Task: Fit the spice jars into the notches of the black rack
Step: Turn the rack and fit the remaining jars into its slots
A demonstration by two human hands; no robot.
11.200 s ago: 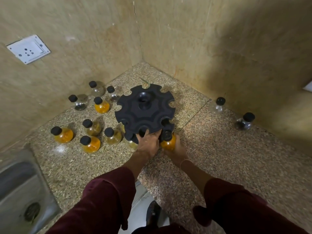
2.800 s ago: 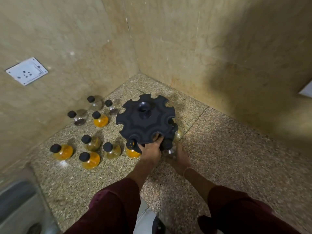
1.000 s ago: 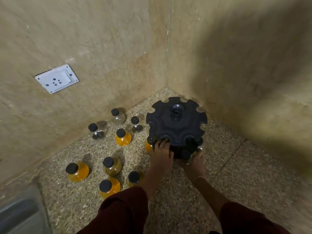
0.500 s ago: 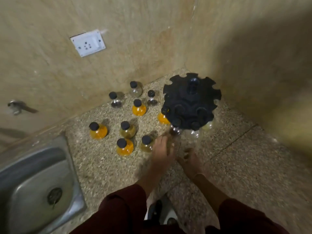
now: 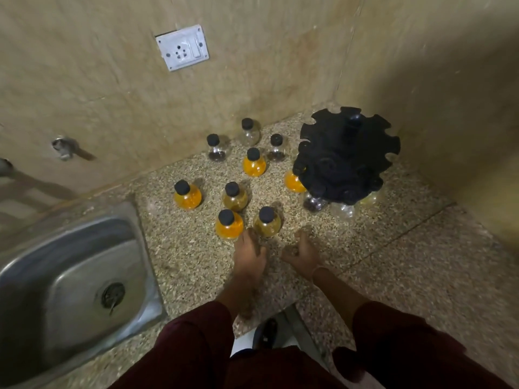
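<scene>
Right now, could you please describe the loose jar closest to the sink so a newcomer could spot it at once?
Start at the steel sink on the left and look just past its far right corner on the speckled counter. The orange jar there is the leftmost of the loose cluster; its neighbour, the yellow jar, is paler.
</scene>
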